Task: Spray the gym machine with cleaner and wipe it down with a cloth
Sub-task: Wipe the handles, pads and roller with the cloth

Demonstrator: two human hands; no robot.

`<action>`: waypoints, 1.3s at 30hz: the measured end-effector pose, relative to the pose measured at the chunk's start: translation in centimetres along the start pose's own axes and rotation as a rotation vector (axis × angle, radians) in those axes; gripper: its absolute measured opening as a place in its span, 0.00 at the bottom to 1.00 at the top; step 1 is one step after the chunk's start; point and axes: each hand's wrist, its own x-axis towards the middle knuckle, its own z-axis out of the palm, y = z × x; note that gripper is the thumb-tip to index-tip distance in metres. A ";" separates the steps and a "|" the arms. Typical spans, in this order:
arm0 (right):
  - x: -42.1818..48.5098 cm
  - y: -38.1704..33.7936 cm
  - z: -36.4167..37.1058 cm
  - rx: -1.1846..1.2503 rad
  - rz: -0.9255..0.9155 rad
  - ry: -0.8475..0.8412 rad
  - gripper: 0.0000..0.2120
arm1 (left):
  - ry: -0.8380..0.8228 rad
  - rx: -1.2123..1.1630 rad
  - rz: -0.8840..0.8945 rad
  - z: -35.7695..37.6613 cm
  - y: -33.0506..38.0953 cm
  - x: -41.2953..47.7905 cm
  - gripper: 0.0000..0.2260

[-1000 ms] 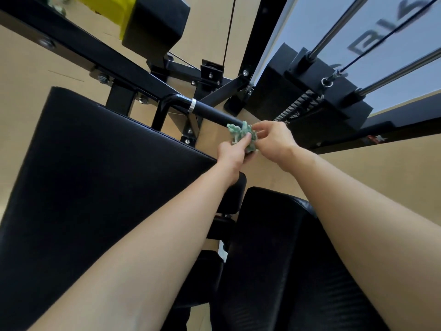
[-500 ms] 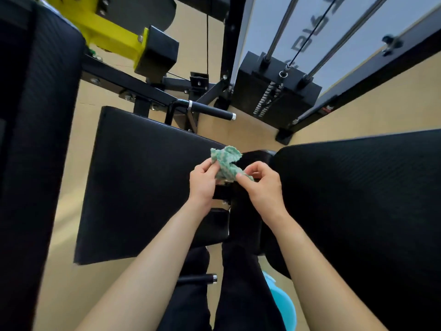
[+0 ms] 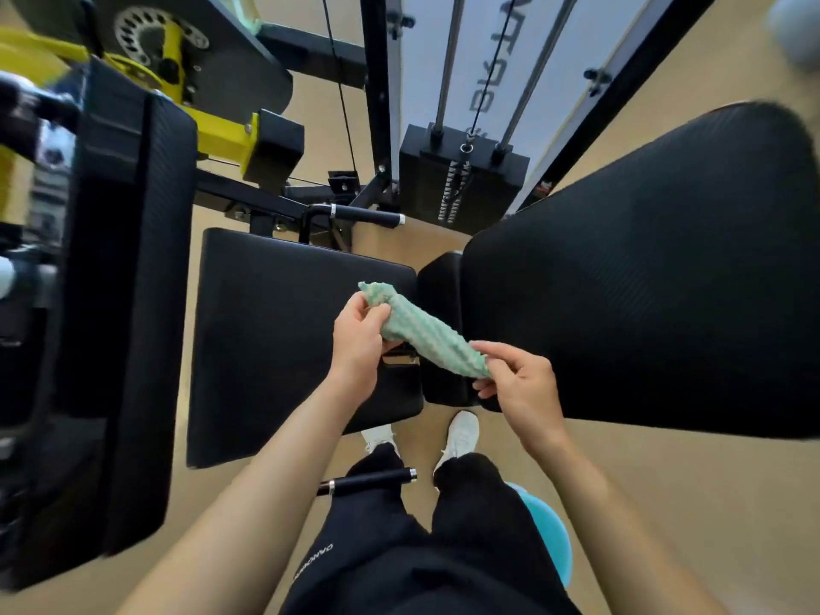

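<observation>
Left hand (image 3: 360, 344) pinches the upper end of the green cloth (image 3: 421, 332), fingers curled round it. Right hand (image 3: 521, 383) pinches the lower end between thumb and fingertips. Cloth stretched into a twisted roll between both hands, held in the air above the gap between the flat black seat pad (image 3: 284, 339) and the big black back pad (image 3: 656, 277) on the right. Black handle bar (image 3: 366, 215) behind the seat pad, weight stack (image 3: 461, 179) further back. White shoes (image 3: 459, 435) and black trousers (image 3: 443, 557) below, tan floor (image 3: 665, 503) underneath.
</observation>
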 end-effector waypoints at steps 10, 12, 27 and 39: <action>-4.0 1.5 -5.3 -0.383 -0.568 0.062 0.08 | -0.329 0.683 0.191 3.0 1.9 -5.4 0.22; -4.6 1.3 -6.4 -0.303 -0.587 0.061 0.07 | -0.415 0.944 0.168 3.7 2.0 -5.9 0.18; -8.4 -0.3 -10.1 -0.058 -0.308 0.059 0.07 | -1.032 0.959 0.637 8.3 2.4 -6.7 0.08; -9.3 -3.9 -15.1 -0.348 -0.425 0.758 0.21 | -0.662 0.797 0.971 16.5 6.9 -5.8 0.09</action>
